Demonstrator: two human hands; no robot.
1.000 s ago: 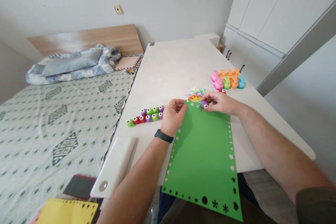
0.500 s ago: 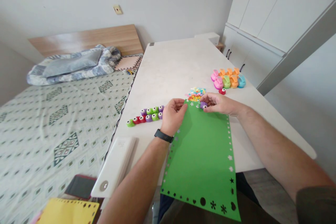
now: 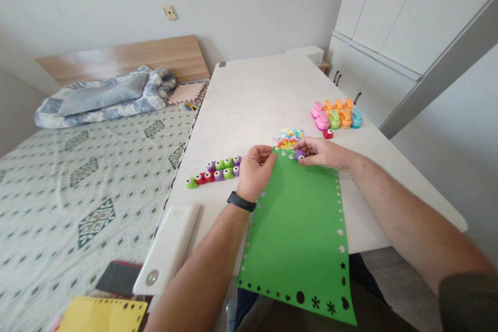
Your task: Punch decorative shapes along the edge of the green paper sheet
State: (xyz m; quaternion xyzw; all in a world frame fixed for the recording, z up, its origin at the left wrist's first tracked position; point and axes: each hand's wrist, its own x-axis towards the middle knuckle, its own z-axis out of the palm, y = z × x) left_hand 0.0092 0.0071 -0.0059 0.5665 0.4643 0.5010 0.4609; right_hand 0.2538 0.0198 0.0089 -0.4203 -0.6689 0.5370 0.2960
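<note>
Left hand (image 3: 254, 172) pinching green paper (image 3: 295, 233), right hand (image 3: 324, 153) holding purple punch (image 3: 299, 155), cutouts (image 3: 288, 138) heaped on white table (image 3: 252, 98)

A green paper sheet (image 3: 295, 228), its borders pierced with stars, hearts and flowers, stretches over the surface (image 3: 252, 98) and past its near edge. A partly hidden purple punch (image 3: 299, 155) sits at the sheet's far edge.

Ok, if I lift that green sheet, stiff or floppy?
The green sheet probably flexes gently: its near end extends past the table without a sharp fold. It looks thin, so likely light, and might tear at the punched holes.
</note>
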